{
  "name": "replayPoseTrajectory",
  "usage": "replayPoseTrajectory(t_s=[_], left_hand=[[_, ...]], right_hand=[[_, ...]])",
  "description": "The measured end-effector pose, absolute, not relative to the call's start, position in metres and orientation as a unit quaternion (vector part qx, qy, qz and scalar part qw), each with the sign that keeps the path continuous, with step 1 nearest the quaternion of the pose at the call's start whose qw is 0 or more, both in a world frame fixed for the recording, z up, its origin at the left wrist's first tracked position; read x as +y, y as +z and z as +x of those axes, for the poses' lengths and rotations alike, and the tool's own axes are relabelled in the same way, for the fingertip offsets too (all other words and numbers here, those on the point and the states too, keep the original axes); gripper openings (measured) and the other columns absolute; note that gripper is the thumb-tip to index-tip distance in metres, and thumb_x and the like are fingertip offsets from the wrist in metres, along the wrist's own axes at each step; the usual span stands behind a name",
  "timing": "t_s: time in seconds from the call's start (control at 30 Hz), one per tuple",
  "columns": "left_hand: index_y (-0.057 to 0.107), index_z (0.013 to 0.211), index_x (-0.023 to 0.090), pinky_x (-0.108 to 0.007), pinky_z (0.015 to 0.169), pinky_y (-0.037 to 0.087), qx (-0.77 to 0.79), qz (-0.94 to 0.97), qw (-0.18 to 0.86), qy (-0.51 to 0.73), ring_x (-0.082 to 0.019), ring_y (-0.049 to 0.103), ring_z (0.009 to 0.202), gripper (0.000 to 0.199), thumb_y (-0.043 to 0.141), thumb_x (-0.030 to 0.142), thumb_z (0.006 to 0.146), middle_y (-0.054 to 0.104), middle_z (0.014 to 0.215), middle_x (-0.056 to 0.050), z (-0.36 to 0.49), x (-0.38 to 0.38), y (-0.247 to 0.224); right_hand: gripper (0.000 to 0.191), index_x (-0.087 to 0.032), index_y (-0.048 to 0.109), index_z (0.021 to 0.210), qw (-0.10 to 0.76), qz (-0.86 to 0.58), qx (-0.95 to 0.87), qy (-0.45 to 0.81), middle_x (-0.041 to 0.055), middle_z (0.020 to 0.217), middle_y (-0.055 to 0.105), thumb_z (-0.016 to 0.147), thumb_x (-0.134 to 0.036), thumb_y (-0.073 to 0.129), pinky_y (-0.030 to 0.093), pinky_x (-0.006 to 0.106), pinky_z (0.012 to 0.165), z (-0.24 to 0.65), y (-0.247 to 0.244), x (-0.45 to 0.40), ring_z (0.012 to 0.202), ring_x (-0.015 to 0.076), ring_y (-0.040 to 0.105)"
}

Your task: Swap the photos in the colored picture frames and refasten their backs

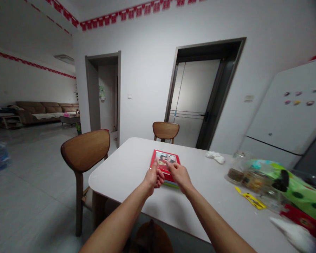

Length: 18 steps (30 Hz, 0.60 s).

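Note:
On the white table [131, 165] lies a flat red item [155, 154], a book or box by its look, with a picture of two people on top. A green edge [171, 183] shows beneath its near side. Over its near left part is my left hand [153, 178], thumb up and fingers curled in, with a small pale band near the thumb's base. My right hand [180, 175] is closed above the item's near right part, thumb and forefinger pressed together. What either hand holds, if anything, is too small or hidden to make out.
Glass jars [235, 174], a green patterned bag [295, 186], a yellow packet [252, 200] and crumpled white tissue [215, 157] lie on the table's right side. Wooden chairs stand at the left [86, 149] and far side [165, 130]. A white fridge [287, 123] is at right.

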State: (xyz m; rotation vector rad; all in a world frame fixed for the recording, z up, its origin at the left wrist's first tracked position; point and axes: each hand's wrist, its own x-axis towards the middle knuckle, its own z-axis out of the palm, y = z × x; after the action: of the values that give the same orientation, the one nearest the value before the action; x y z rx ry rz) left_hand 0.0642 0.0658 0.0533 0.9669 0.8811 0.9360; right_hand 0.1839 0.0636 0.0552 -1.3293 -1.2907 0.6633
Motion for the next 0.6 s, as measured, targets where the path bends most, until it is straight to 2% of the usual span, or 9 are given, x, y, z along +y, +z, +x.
replayPoseTrajectory(t_s=[0.07, 0.17, 0.33, 0.43, 0.5, 0.6], left_hand=[[0.048, 0.052, 0.014, -0.016, 0.036, 0.019, 0.416, 0.407, 0.695, 0.422, -0.004, 0.033, 0.029, 0.060, 0.032, 0.069, 0.071, 0.045, 0.037, 0.003, 0.061, 0.071, 0.033], [0.051, 0.065, 0.014, -0.017, 0.039, 0.026, 0.433, 0.374, 0.697, 0.432, -0.007, 0.043, 0.036, 0.048, 0.045, 0.061, 0.071, 0.051, 0.048, 0.002, 0.058, 0.075, 0.007], [0.053, 0.078, 0.013, -0.022, 0.047, 0.039, 0.403, 0.348, 0.693, 0.486, -0.013, 0.056, 0.052, 0.038, 0.061, 0.047, 0.065, 0.059, 0.064, -0.004, 0.064, 0.073, -0.013], [0.055, 0.088, 0.013, -0.027, 0.062, 0.045, 0.354, 0.349, 0.668, 0.553, -0.019, 0.060, 0.072, 0.040, 0.062, 0.043, 0.064, 0.063, 0.083, -0.008, 0.070, 0.063, -0.010], [0.055, 0.093, 0.013, -0.028, 0.071, 0.044, 0.332, 0.350, 0.646, 0.591, -0.021, 0.058, 0.083, 0.041, 0.063, 0.040, 0.063, 0.062, 0.092, -0.008, 0.071, 0.050, -0.003], [0.057, 0.093, 0.012, -0.030, 0.075, 0.044, 0.326, 0.399, 0.602, 0.611, -0.025, 0.057, 0.086, 0.037, 0.062, 0.035, 0.064, 0.064, 0.090, -0.009, 0.065, 0.018, 0.011]], right_hand=[[0.017, -0.017, 0.058, 0.065, 0.500, -0.608, -0.587, 0.189, 0.0038, 0.069, 0.057, 0.057, -0.031, 0.063, 0.034, 0.029, 0.064, 0.195, 0.039, 0.076, 0.073, 0.0186, 0.050], [0.029, -0.018, 0.061, 0.080, 0.424, -0.633, -0.638, 0.111, 0.0069, 0.089, 0.056, 0.052, -0.013, 0.062, 0.030, 0.035, 0.078, 0.204, 0.025, 0.083, 0.094, 0.0245, 0.044], [0.023, -0.020, 0.060, 0.078, 0.319, -0.608, -0.726, 0.039, 0.0055, 0.085, 0.056, 0.058, -0.011, 0.055, 0.032, 0.034, 0.079, 0.193, 0.021, 0.062, 0.088, 0.0214, 0.046], [0.021, -0.020, 0.059, 0.082, 0.268, -0.575, -0.773, 0.007, 0.0061, 0.086, 0.056, 0.062, -0.016, 0.054, 0.036, 0.034, 0.077, 0.184, 0.024, 0.036, 0.084, 0.0209, 0.048], [0.026, -0.020, 0.058, 0.089, 0.320, -0.568, -0.757, 0.047, 0.0074, 0.092, 0.057, 0.064, -0.026, 0.056, 0.037, 0.036, 0.080, 0.183, 0.029, 0.019, 0.089, 0.0223, 0.049], [0.046, -0.021, 0.052, 0.106, 0.481, -0.584, -0.626, 0.192, 0.0092, 0.110, 0.053, 0.066, -0.042, 0.054, 0.037, 0.037, 0.084, 0.189, 0.044, -0.004, 0.101, 0.0239, 0.047]])
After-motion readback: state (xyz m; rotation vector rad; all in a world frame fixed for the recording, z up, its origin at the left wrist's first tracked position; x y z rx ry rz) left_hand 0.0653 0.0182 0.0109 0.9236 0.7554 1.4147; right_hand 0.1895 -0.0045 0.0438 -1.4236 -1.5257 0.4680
